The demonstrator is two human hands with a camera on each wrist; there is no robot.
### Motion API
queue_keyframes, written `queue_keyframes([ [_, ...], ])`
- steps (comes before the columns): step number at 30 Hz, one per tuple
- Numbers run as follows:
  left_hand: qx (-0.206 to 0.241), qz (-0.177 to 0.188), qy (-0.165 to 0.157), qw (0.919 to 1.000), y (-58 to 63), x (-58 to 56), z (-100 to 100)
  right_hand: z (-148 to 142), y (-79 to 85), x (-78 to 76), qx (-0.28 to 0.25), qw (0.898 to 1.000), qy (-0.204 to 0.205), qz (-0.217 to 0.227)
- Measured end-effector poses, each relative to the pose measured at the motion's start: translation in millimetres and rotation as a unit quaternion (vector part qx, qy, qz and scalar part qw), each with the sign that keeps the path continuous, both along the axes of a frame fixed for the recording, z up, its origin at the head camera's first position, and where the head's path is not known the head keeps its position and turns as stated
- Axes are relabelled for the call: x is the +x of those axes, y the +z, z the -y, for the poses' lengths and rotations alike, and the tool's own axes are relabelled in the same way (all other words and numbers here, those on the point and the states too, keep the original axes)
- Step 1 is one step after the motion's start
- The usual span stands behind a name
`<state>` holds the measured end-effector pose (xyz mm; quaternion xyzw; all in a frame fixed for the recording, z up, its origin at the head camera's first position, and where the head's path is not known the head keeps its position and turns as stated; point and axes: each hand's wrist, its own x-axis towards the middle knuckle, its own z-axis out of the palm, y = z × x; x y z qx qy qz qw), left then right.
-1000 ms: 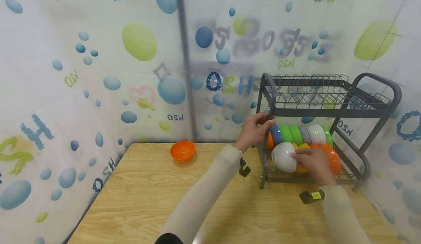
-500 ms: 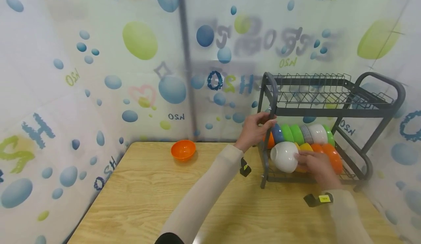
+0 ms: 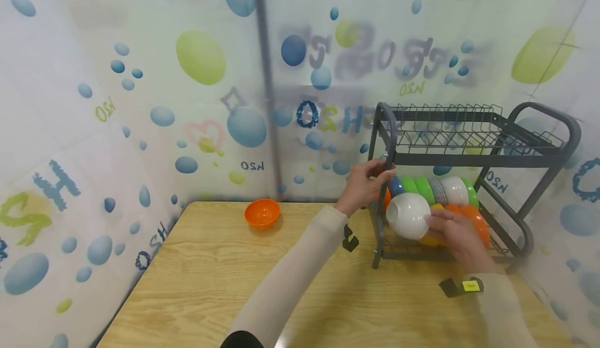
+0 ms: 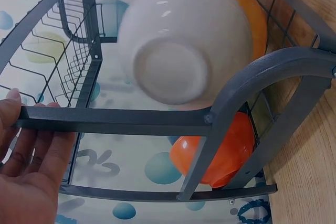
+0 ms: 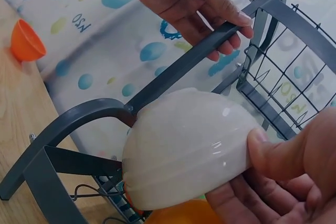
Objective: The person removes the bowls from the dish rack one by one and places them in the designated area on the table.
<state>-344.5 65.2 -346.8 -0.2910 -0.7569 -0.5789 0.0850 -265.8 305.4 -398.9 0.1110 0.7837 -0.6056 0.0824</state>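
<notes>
One white bowl (image 3: 407,216), pinched by the right hand (image 3: 457,235), seems mid-lift and should next clear the rack (image 3: 447,160), gripped at nine o'clock by the left hand (image 3: 361,186).

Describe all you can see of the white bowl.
The white bowl is plain, glossy and ceramic-looking, with a round foot. It is tipped sideways, foot facing the person's left, inside hidden. The right hand pinches it near the rim, between thumb and fingers, by the lower shelf. Contact with the rack is unclear.
</notes>
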Motion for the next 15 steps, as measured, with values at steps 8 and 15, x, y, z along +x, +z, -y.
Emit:
queue_keyframes([
  [8,-0.006,0.006,0.006,0.9999,1.7,2.6,0.5,-1.4,9.4,9.1,0.045,0.994,0.016,-0.096],
  [15,-0.01,0.023,0.009,0.9996,3.8,4.4,2.0,1.6,21.2,20.0,0.14,0.977,0.006,-0.16],
])
